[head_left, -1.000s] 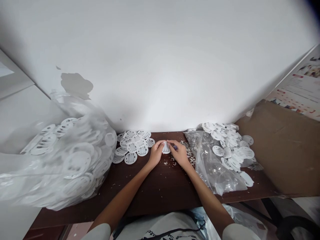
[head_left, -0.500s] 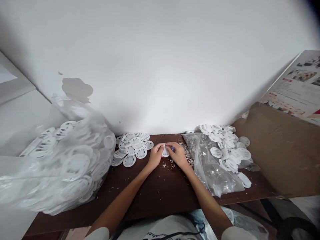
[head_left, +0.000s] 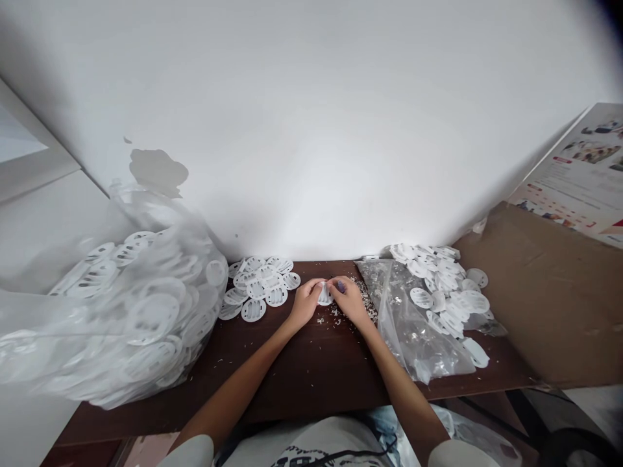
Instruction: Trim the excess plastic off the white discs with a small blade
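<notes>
Both my hands meet at the middle of the dark wooden table [head_left: 302, 373]. Between them, my left hand [head_left: 305, 303] and my right hand [head_left: 349, 301] pinch a white slotted plastic disc [head_left: 324, 295], which is partly hidden and looks bent or folded. A small dark purplish object [head_left: 341, 286] shows at my right fingers, too small to identify. Just left of my left hand lies a loose pile of similar white discs [head_left: 257, 285]. Pale plastic shavings [head_left: 365, 301] are scattered near my right hand.
A large clear bag of white discs [head_left: 150, 318] bulges at the left. On the right lie a clear bag with shiny scraps [head_left: 409, 324] and a heap of discs [head_left: 438, 279]. A cardboard sheet [head_left: 549, 298] leans at the right, against a white wall [head_left: 311, 130].
My hands stay together on the disc, with only small shifts of the fingers. The whole view has moved slightly as my head moves.
</notes>
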Motion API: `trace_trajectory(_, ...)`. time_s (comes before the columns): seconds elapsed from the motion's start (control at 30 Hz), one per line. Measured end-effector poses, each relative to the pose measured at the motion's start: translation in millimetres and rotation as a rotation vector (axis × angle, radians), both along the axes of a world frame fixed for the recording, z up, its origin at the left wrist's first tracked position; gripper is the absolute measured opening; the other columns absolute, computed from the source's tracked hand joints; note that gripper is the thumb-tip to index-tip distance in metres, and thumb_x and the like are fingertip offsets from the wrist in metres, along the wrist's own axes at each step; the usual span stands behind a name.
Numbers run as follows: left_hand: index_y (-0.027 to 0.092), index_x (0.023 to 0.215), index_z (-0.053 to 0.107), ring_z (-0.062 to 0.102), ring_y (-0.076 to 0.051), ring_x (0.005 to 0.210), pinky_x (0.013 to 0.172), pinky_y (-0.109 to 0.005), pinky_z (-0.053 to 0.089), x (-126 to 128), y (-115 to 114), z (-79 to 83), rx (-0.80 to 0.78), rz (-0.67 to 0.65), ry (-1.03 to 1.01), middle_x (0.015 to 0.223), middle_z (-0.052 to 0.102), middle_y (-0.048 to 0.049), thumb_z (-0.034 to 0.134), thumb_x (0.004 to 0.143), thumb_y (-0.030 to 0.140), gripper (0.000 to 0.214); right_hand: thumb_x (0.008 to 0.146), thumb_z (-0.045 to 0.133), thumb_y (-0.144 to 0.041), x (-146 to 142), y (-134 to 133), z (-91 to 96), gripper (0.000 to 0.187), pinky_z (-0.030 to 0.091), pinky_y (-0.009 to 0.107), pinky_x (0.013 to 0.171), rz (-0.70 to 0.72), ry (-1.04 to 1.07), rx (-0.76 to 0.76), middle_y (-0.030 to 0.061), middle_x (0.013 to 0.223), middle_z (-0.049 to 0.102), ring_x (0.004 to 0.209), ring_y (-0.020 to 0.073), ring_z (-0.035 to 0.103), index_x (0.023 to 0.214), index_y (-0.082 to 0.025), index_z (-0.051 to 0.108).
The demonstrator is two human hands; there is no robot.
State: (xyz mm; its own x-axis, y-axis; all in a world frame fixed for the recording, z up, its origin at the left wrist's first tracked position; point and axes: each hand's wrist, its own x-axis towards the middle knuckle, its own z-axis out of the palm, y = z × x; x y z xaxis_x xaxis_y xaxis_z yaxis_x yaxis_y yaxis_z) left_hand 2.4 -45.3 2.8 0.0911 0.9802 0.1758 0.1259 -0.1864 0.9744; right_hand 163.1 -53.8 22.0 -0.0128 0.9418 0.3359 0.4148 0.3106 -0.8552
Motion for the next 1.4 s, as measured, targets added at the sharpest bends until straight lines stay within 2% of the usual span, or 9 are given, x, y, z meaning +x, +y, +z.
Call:
trace_trajectory(0.1,0.018,0.11,0.076,0.07,-0.024,0.099,0.087,-0.035,0.055,0.6,-0.3,-1.1,0.001,-0.011,0.009,0.109,0.077,-0.0092,0.055,0.096,0.038,0.032,0.091,0.06,-0.034,0.8,0.0,-0.3,0.018,0.048,0.035,0.082,0.003,-0.014,0.0,0.0059,0.094,0.072,0.086,0.0221,0.064,0.086,-0.021,0.071)
trace_trajectory(0.4,0.019,0.106,0.076,0.07,-0.023,0.099,0.091,-0.036,0.053,1.0,-1.6,2.2,0.033,0.008,0.034,0.107,0.078,-0.008,0.054,0.096,0.035,0.029,0.092,0.057,-0.036,-0.5,-2.7,-1.1,0.019,0.046,0.033,0.077,-0.001,0.0,0.007,0.0044,0.089,0.072,0.081,0.0212,0.063,0.087,-0.022,0.069)
trace_trajectory(0.73,0.019,0.111,0.074,0.069,-0.024,0.106,0.095,-0.035,0.051,-0.7,-1.6,-0.7,0.053,0.008,0.025,0.113,0.076,-0.0083,0.051,0.099,0.039,0.033,0.092,0.057,-0.031,-0.8,-3.5,-1.6,0.016,0.046,0.033,0.076,0.002,-0.064,0.051,0.0042,0.087,0.071,0.081,0.021,0.063,0.085,-0.021,0.067)
trace_trajectory(1.03,0.02,0.106,0.076,0.07,-0.023,0.102,0.093,-0.035,0.05,-0.5,-2.0,0.9,0.07,-0.004,0.087,0.107,0.077,-0.0069,0.05,0.1,0.04,0.033,0.089,0.058,-0.027,-0.6,-3.3,-5.8,0.01,0.046,0.034,0.08,0.014,-0.101,0.072,0.0041,0.088,0.07,0.082,0.0212,0.062,0.085,-0.022,0.066)
trace_trajectory(1.13,0.021,0.106,0.077,0.07,-0.023,0.097,0.089,-0.033,0.051,-0.4,-2.5,0.9,0.063,-0.006,0.083,0.105,0.077,-0.0063,0.05,0.099,0.04,0.033,0.086,0.062,-0.029,-0.5,-3.6,-4.9,0.008,0.047,0.033,0.076,0.022,-0.06,0.019,0.0032,0.086,0.069,0.079,0.0205,0.061,0.085,-0.022,0.064)
trace_trajectory(1.27,0.02,0.103,0.076,0.068,-0.021,0.093,0.084,-0.031,0.05,-0.1,-4.1,3.2,0.058,-0.005,0.073,0.102,0.077,-0.0054,0.05,0.098,0.037,0.031,0.083,0.071,-0.039,2.5,-3.7,-3.0,0.022,0.047,0.029,0.068,0.075,0.136,-0.158,0.0004,0.081,0.065,0.072,0.0175,0.059,0.092,-0.02,0.065)
trace_trajectory(1.4,0.019,0.098,0.074,0.066,-0.02,0.086,0.078,-0.03,0.049,1.0,-6.7,7.5,0.062,-0.001,0.059,0.096,0.075,-0.0052,0.052,0.097,0.037,0.028,0.086,0.068,-0.049,5.1,-4.2,-2.9,0.028,0.036,0.024,0.05,0.14,0.328,-0.321,-0.0037,0.068,0.055,0.055,0.0121,0.045,0.088,-0.021,0.067)
